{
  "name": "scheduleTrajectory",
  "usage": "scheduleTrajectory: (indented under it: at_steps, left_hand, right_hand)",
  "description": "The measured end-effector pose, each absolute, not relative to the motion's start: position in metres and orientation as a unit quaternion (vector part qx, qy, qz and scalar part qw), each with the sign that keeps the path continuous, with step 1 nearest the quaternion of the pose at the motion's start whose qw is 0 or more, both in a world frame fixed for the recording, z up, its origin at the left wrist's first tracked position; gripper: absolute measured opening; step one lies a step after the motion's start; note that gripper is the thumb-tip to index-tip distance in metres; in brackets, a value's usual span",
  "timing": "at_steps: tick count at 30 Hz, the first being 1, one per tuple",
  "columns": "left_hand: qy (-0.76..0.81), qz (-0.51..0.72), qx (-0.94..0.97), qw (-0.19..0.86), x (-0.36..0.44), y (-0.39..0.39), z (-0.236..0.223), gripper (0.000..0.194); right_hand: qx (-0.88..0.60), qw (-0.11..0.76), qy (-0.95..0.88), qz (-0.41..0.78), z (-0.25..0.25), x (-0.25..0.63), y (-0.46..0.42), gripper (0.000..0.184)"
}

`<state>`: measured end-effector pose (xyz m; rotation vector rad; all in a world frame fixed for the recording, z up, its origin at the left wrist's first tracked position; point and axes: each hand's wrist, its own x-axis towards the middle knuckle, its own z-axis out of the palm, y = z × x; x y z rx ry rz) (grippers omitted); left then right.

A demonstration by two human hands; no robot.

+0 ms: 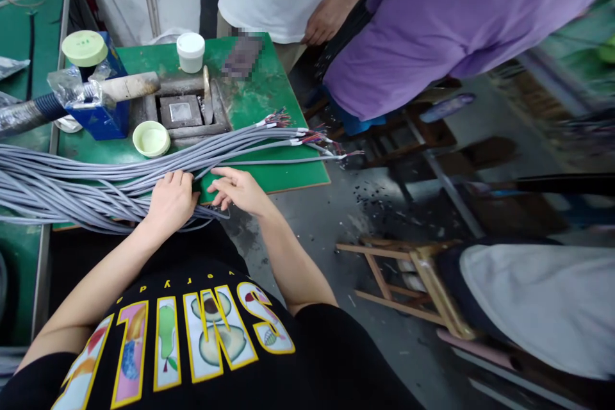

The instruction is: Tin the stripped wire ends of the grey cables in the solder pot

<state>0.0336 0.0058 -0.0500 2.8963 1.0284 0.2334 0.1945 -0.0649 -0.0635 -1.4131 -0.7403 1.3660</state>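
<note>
From afar, I judged the grey multicore cables [110, 171] on the green workbench [273, 93] springy and best held mid-length, my left hand [173, 197] curled over them, grip unclear, my right hand [241, 191] half-spread, apparently empty.

Black T-shirt [321, 359], short sleeves [319, 317]. Left hand [172, 200] and right hand [241, 191] bare, likewise forearms [291, 250]. Big chest lettering [218, 333]: S, M, I, L, next one cut off; yellow outlines, fruit-picture fill: halved avocados [221, 344] in M, green pear [168, 336] in I. Small spaced yellow letters [191, 280] nearer hem.
</note>
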Motion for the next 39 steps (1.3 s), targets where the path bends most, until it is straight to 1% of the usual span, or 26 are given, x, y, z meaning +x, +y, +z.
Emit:
scheduleTrajectory:
  at_steps: [2,4,9,11,13,15,18,21,24,26,27,28,29,31,33,35,37,39]
  left_hand:
    - [0.324,0.091,0.939,0.075,0.036,0.013,-0.051,0.015]
    - [0.320,0.114,0.929,0.147,0.036,0.022,-0.050,0.010]
    - [0.287,0.202,0.850,0.394,0.035,0.038,-0.040,0.014]
    - [0.275,0.219,0.817,0.456,0.034,0.040,-0.038,0.016]
    - [0.256,0.226,0.803,0.489,0.033,0.041,-0.036,0.017]
    - [0.230,0.230,0.805,0.497,0.030,0.041,-0.036,0.017]
    - [0.205,0.221,0.830,0.469,0.027,0.037,-0.036,0.017]
    - [0.184,0.199,0.870,0.412,0.027,0.033,-0.039,0.015]
    - [0.165,0.183,0.902,0.354,0.028,0.031,-0.044,0.012]
    - [0.161,0.178,0.911,0.337,0.029,0.031,-0.046,0.011]
    - [0.159,0.175,0.910,0.340,0.029,0.031,-0.046,0.010]
    - [0.156,0.175,0.905,0.355,0.029,0.030,-0.045,0.012]
    - [0.154,0.178,0.893,0.383,0.029,0.030,-0.044,0.017]
    - [0.159,0.198,0.849,0.463,0.030,0.026,-0.041,0.028]
    - [0.185,0.229,0.785,0.545,0.031,0.021,-0.038,0.034]
    - [0.222,0.254,0.724,0.602,0.031,0.015,-0.036,0.034]
    - [0.252,0.281,0.671,0.638,0.031,0.010,-0.037,0.033]
    - [0.273,0.310,0.635,0.653,0.029,0.007,-0.038,0.037]
  right_hand:
    - [-0.563,0.525,-0.280,0.574,-0.066,0.195,-0.069,0.028]
    - [-0.536,0.553,-0.256,0.583,-0.068,0.196,-0.073,0.030]
    - [-0.464,0.630,-0.226,0.580,-0.066,0.200,-0.076,0.038]
    - [-0.444,0.670,-0.219,0.554,-0.062,0.200,-0.075,0.038]
    - [-0.435,0.700,-0.213,0.524,-0.060,0.199,-0.073,0.036]
    - [-0.446,0.720,-0.200,0.493,-0.059,0.198,-0.070,0.033]
    - [-0.490,0.745,-0.169,0.420,-0.064,0.202,-0.067,0.031]
    - [-0.535,0.765,-0.171,0.315,-0.069,0.218,-0.069,0.037]
    - [-0.590,0.760,-0.199,0.185,-0.065,0.240,-0.080,0.044]
    - [-0.617,0.752,-0.207,0.103,-0.055,0.251,-0.093,0.047]
    - [-0.624,0.747,-0.213,0.081,-0.048,0.252,-0.101,0.047]
    - [-0.627,0.740,-0.227,0.082,-0.041,0.251,-0.108,0.044]
    - [-0.629,0.728,-0.253,0.108,-0.034,0.248,-0.116,0.039]
    - [-0.636,0.667,-0.327,0.207,-0.021,0.236,-0.130,0.030]
    - [-0.663,0.534,-0.415,0.321,-0.011,0.222,-0.140,0.027]
    - [-0.662,0.404,-0.495,0.392,-0.005,0.212,-0.146,0.027]
    - [-0.646,0.316,-0.560,0.411,-0.002,0.208,-0.148,0.029]
    - [-0.633,0.256,-0.611,0.400,-0.003,0.209,-0.147,0.030]
